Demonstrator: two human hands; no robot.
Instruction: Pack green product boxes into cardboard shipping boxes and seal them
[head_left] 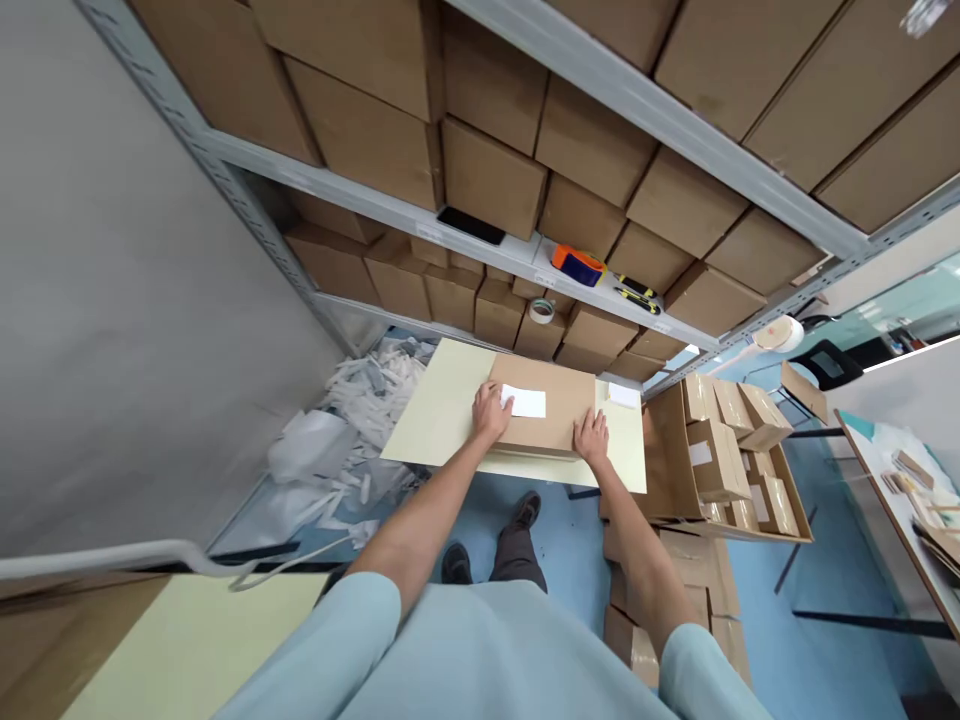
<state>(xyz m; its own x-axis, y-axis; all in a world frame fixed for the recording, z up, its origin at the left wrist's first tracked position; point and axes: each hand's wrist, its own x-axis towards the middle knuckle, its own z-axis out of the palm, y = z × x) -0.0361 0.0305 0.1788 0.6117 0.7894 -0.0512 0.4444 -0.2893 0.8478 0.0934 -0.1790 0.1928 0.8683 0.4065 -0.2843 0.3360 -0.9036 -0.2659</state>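
Observation:
A flat brown cardboard box [551, 395] lies on a pale yellow table [435, 410]. A white label [523, 402] is on its top. My left hand [491, 410] rests flat on the box's left side, fingers touching the label's left edge. On the box's near right corner lies my right hand [592, 436], fingers spread. Neither hand grips anything. A second white label [624, 395] lies on the table just right of the box.
Metal shelves [517, 255] packed with brown boxes rise behind the table; an orange tape dispenser [577, 264], a tape roll [541, 310] and a black phone [471, 225] sit there. An open carton of small boxes [731, 455] stands right. White paper scraps [352, 420] litter the floor at left.

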